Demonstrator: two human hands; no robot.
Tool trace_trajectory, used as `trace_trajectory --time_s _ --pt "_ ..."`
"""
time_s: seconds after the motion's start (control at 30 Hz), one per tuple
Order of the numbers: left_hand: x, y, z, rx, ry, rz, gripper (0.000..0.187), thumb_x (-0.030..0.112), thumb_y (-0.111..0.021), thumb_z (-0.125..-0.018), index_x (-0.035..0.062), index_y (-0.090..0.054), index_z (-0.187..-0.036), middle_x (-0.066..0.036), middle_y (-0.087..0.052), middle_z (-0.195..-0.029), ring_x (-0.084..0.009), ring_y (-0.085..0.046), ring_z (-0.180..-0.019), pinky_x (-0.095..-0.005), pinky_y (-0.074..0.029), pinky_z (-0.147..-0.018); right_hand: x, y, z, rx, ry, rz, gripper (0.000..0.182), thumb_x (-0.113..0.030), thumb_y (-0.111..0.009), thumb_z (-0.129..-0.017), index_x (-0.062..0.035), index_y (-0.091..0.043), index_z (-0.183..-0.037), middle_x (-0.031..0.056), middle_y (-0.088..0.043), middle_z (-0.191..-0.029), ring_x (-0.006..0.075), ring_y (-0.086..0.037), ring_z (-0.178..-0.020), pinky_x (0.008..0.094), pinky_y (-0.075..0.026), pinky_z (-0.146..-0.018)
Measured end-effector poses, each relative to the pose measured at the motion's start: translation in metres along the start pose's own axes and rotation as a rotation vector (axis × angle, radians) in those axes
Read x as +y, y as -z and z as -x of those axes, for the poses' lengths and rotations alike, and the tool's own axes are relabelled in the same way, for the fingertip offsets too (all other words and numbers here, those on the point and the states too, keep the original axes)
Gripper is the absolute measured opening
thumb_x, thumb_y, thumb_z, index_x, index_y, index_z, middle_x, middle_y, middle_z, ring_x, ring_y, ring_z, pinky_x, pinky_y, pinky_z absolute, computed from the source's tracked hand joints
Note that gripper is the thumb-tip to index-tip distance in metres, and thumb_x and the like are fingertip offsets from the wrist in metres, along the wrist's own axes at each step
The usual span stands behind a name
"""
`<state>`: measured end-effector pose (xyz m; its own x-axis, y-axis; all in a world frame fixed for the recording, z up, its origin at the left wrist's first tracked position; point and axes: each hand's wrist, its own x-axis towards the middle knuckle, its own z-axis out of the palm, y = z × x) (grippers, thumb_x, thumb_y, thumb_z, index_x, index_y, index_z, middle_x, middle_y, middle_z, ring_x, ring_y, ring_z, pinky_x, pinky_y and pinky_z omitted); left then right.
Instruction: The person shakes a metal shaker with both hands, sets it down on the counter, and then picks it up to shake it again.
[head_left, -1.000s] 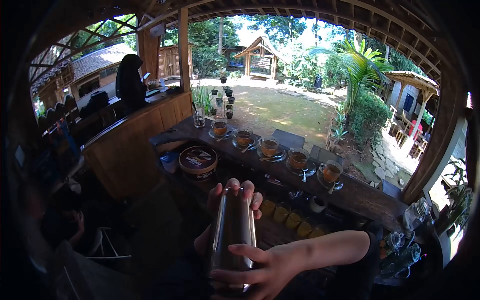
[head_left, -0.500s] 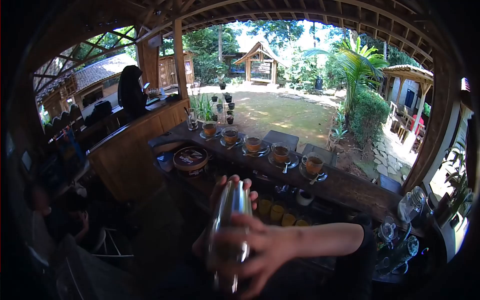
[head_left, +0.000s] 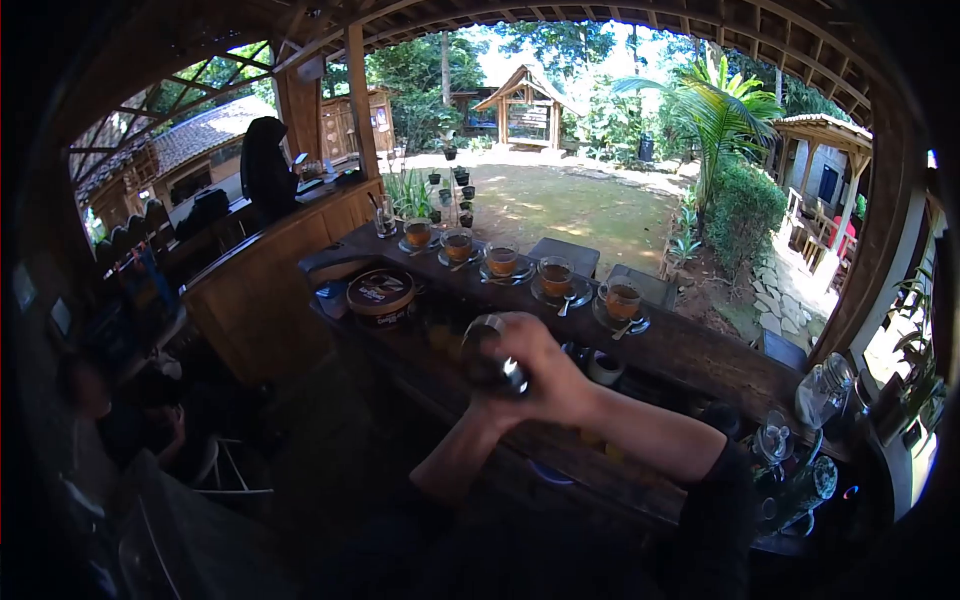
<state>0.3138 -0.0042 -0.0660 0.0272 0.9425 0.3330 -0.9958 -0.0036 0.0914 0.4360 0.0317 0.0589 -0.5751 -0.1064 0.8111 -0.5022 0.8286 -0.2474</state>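
Note:
A shiny metal shaker (head_left: pixel 490 358), blurred by motion, is held in front of me above the dark counter. My right hand (head_left: pixel 545 358) is wrapped round its side. Below it, my left hand (head_left: pixel 492 408) is pressed to the shaker's lower part, with its fingers mostly hidden. Beyond the hands, several glass cups of amber drink (head_left: pixel 502 262) stand on saucers in a row along the raised wooden ledge (head_left: pixel 700 365), with spoons beside them. To the left of the hands sits a round brown tub (head_left: pixel 381 298).
Glass jars (head_left: pixel 825 392) and other glassware (head_left: pixel 775 440) stand at the right. A white cup (head_left: pixel 605 368) is just right of my hands. A person in dark clothing (head_left: pixel 268 175) is behind the left counter (head_left: pixel 270 255); another person's hand (head_left: pixel 176 425) shows at lower left.
The shaker has moved up and tilted, so its end now faces me more. Both hands have risen with it, and the left fingers that showed around it are now hidden.

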Motion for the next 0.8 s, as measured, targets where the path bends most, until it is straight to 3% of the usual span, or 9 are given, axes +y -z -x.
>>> trace_trajectory --time_s 0.07,0.23,0.33,0.37,0.47,0.53,0.6,0.67,0.8 --pt "-0.008 -0.01 -0.002 0.311 -0.051 0.023 0.022 0.028 -0.05 -0.087 0.0175 -0.051 -0.106 -0.007 -0.055 -0.101 -0.0218 -0.057 -0.086 -0.038 -0.051 -0.071 0.006 0.003 0.001 0.125 -0.285 -0.158 0.063 -0.015 -0.074 -0.058 -0.0125 -0.047 -0.114 0.0131 -0.047 -0.118 0.0322 -0.042 -0.112 0.0435 -0.033 -0.094" --pt "0.005 -0.084 0.023 -0.44 -0.026 -0.195 0.033 0.039 -0.038 -0.091 0.0103 -0.051 -0.099 -0.011 -0.043 -0.098 -0.0312 -0.047 -0.092 -0.0488 -0.049 -0.078 -0.078 0.002 -0.005 -0.292 0.553 -0.019 0.049 -0.028 -0.067 -0.068 -0.0267 -0.048 -0.113 0.0077 -0.046 -0.12 0.0371 -0.04 -0.113 0.0537 -0.038 -0.086" --pt "0.033 -0.067 0.005 -0.306 0.086 -0.166 0.03 0.037 -0.04 -0.091 0.0112 -0.052 -0.101 -0.008 -0.045 -0.102 -0.0261 -0.047 -0.096 -0.0464 -0.048 -0.081 -0.054 -0.007 -0.026 -0.111 0.704 0.029 0.041 -0.032 -0.068 -0.066 -0.0269 -0.054 -0.104 0.0044 -0.048 -0.116 0.0354 -0.041 -0.113 0.0561 -0.034 -0.088" --pt "0.032 -0.04 0.0 0.178 -0.259 -0.229 0.024 0.03 -0.042 -0.091 0.0121 -0.052 -0.104 -0.006 -0.05 -0.107 -0.0207 -0.051 -0.096 -0.0419 -0.05 -0.078 -0.027 -0.006 -0.026 -0.214 0.404 0.07 0.049 -0.027 -0.071 -0.064 -0.022 -0.05 -0.108 0.008 -0.047 -0.116 0.036 -0.042 -0.111 0.0528 -0.036 -0.087" --pt "0.044 -0.032 -0.009 0.162 -0.025 -0.18 0.027 0.024 -0.044 -0.09 0.0073 -0.047 -0.111 -0.003 -0.055 -0.103 -0.0162 -0.057 -0.092 -0.033 -0.052 -0.074 0.027 -0.016 -0.034 0.159 -0.124 -0.072 0.053 -0.018 -0.076 -0.057 -0.0126 -0.052 -0.104 0.0121 -0.048 -0.111 0.0323 -0.043 -0.11 0.0416 -0.037 -0.09" --pt "0.039 -0.06 -0.007 0.203 -0.35 -0.482 0.029 0.032 -0.041 -0.091 0.0085 -0.05 -0.106 -0.007 -0.051 -0.105 -0.0208 -0.052 -0.099 -0.0357 -0.05 -0.079 0.012 -0.015 -0.053 -0.012 0.169 0.035 0.057 -0.021 -0.075 -0.059 -0.0189 -0.049 -0.109 0.0116 -0.047 -0.112 0.035 -0.042 -0.111 0.0455 -0.038 -0.088" --pt "0.083 -0.039 -0.003 -0.284 0.192 -0.02 0.025 0.038 -0.04 -0.091 0.0197 -0.052 -0.102 -0.008 -0.045 -0.106 -0.0271 -0.043 -0.102 -0.0458 -0.045 -0.085 -0.024 -0.031 -0.065 -0.181 0.629 0.115 0.034 -0.022 -0.063 -0.07 -0.0297 -0.054 -0.102 0.0061 -0.044 -0.122 0.0408 -0.04 -0.112 0.0542 -0.04 -0.083" --pt "0.087 -0.079 0.011 -0.624 0.04 -0.249 0.033 0.04 -0.031 -0.093 0.0156 -0.052 -0.099 -0.01 -0.042 -0.106 -0.0293 -0.04 -0.096 -0.0485 -0.043 -0.087 -0.061 -0.048 -0.06 -0.305 0.82 0.268 0.035 -0.041 -0.054 -0.077 -0.0216 -0.052 -0.107 0.0027 -0.046 -0.123 0.0382 -0.043 -0.112 0.0568 -0.034 -0.087" --pt "0.125 -0.069 0.008 -0.018 0.054 -0.146 0.029 0.034 -0.04 -0.092 0.0111 -0.052 -0.105 -0.011 -0.05 -0.11 -0.0249 -0.053 -0.097 -0.0376 -0.048 -0.084 0.019 -0.062 -0.085 -0.171 0.455 0.055 0.041 -0.035 -0.068 -0.068 -0.0174 -0.054 -0.103 0.0064 -0.048 -0.116 0.0281 -0.048 -0.104 0.0534 -0.035 -0.087"
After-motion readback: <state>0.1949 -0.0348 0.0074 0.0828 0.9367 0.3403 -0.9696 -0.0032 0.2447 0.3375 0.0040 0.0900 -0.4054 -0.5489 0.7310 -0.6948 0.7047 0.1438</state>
